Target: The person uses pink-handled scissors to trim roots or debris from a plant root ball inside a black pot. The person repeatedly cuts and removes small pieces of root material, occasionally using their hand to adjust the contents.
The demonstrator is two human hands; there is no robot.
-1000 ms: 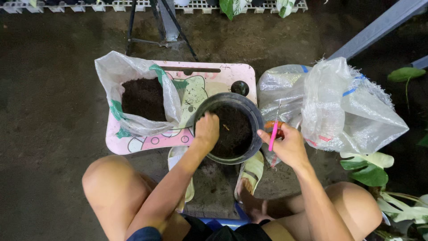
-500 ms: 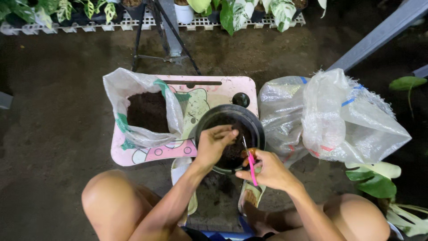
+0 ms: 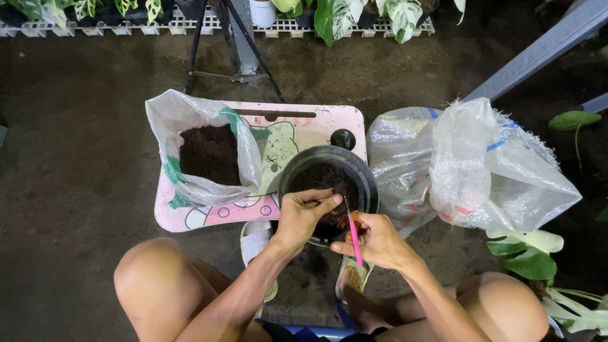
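Observation:
A black round pot (image 3: 328, 166) with dark soil in it stands at the near edge of a pink lap tray (image 3: 297, 130). My left hand (image 3: 303, 215) rests over the pot's near rim, fingers curled and reaching into the soil; whether it grips anything I cannot tell. My right hand (image 3: 379, 239) is just right of it, holding a thin pink stick-like tool (image 3: 353, 239) whose tip points up into the pot. Something small and orange shows between the two hands at the pot's edge.
An open plastic bag of dark soil (image 3: 209, 152) sits on the tray's left half. A large crumpled clear bag (image 3: 468, 171) lies to the right. A tripod (image 3: 234, 44) and a rack of potted plants (image 3: 304, 16) stand behind. Big leaves (image 3: 532, 250) lie lower right.
My right hand has come down from beside the clear bag to the pot's near rim with the pink tool. My left hand slid over the rim into the soil.

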